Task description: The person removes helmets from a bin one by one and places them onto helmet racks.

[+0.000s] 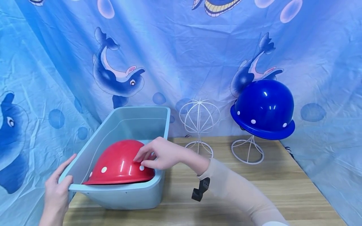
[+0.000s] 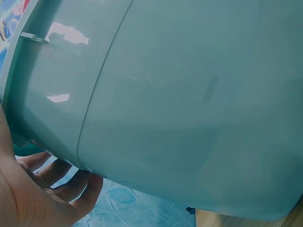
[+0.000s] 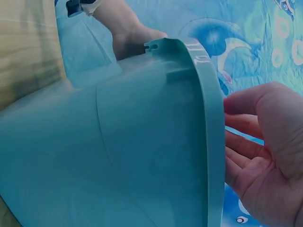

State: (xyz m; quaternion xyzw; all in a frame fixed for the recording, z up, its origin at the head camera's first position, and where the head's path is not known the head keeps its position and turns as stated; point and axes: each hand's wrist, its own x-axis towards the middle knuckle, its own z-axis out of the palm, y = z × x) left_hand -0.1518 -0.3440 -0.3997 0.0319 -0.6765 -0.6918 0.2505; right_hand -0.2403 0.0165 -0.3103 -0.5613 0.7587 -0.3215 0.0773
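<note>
A red hard hat (image 1: 121,160), dome up with white studs, lies in the near end of a light blue-green plastic bin (image 1: 118,196). My left hand (image 1: 57,188) grips the bin's rim at its near left corner; in the left wrist view, that hand's fingers (image 2: 87,194) lie along the outer wall. The right hand (image 1: 158,153) reaches over the bin's right rim, its loosely bent fingers at the hard hat's right side. In the right wrist view, the rim (image 3: 215,142) partly hides the fingertips, and the hard hat is out of sight.
A bare white wire stand (image 1: 199,125) rises on the wooden table (image 1: 192,194), right of the bin. Farther right, a blue hard hat (image 1: 264,108) sits tilted on another wire stand (image 1: 248,152). A blue dolphin-print curtain (image 1: 181,56) hangs behind and at both sides.
</note>
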